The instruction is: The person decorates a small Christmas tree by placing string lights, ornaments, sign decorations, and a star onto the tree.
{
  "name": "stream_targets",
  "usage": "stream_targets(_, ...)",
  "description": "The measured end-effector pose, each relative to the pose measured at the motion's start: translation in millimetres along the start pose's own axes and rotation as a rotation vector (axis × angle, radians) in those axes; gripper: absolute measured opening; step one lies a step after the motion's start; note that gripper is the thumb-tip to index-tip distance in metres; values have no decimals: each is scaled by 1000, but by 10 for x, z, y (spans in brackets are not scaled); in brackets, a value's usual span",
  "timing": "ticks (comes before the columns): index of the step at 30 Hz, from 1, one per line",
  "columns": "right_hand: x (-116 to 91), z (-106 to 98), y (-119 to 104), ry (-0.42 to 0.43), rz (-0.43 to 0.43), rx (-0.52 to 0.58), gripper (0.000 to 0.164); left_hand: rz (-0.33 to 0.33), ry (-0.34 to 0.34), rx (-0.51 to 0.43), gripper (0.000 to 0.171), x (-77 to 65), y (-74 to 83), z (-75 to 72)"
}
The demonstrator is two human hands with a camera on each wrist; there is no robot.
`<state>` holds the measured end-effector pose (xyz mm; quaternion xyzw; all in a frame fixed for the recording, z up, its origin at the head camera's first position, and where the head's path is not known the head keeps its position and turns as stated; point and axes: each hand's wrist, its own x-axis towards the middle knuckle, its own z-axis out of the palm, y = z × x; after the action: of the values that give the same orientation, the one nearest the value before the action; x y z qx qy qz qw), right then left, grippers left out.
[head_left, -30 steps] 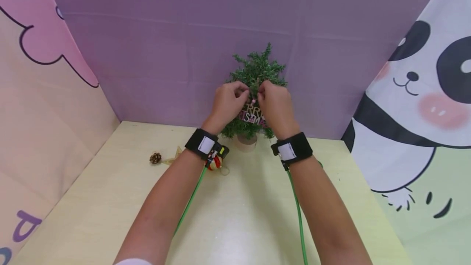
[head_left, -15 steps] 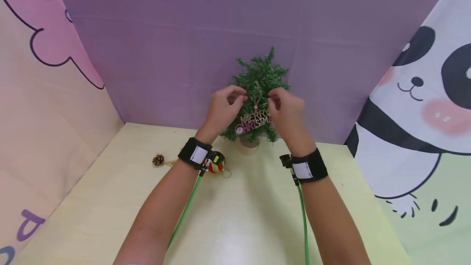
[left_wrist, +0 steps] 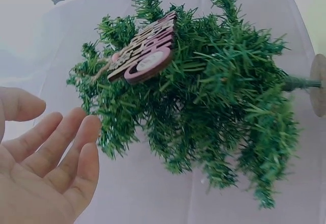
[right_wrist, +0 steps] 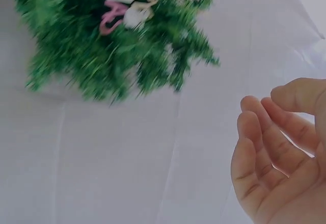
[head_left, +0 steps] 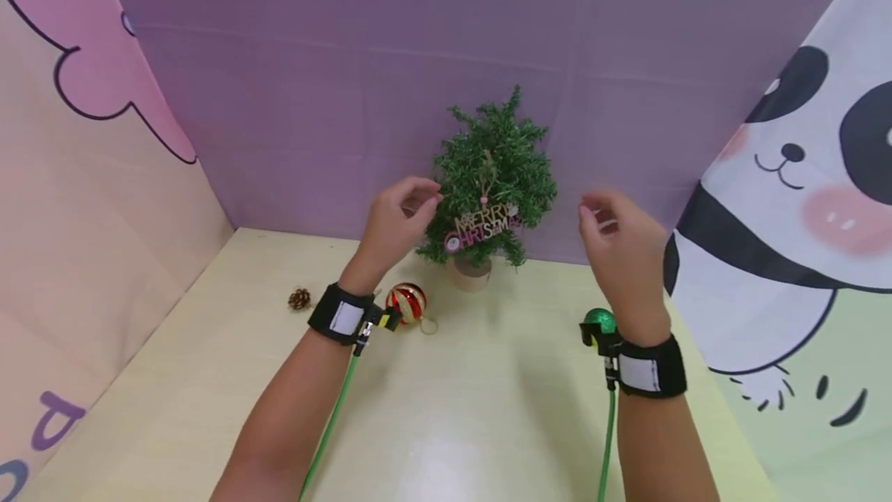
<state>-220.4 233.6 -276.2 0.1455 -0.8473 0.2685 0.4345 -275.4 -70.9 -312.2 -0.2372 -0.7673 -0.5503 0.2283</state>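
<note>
A small green Christmas tree stands against the back cloth on a round wooden base. On its front hangs a "Merry Christmas" sign by a twine loop with a pink bead. My left hand is at the tree's left side, fingers loosely bent and holding nothing; in the left wrist view thumb and fingers are apart. My right hand hovers well to the right of the tree, with nothing in its relaxed fingers. Below the right hand is a green glitter ball, partly hidden by the wrist camera.
A red and gold striped ball with a gold loop lies on the table near the left wrist. Further left sits a pine cone. A purple cloth closes off the back; printed cloths flank both sides.
Both hands have drawn apart from the sign, the right one far to the right, the left one slightly left. The sign stays hanging on the tree, and the green ball has come into view.
</note>
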Motion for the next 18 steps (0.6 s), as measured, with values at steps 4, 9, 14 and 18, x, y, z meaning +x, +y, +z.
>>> stream_targets(4,-208,-152,210,16,93,-5,19,-32,-2,-13,25,-165,-66,-51)
stream_targets(9,-427,-304,486,33,201,-33,21,-57,-9,-21,26,-362,-159,-63)
stream_targets(14,-584,-345,765,-73,339,-98,30,-131,-49,-11,24,-532,-318,51)
stream_targets(18,-734,-318,1067,-266,508,-134,43,-180,-122,-2,21,-704,-466,254)
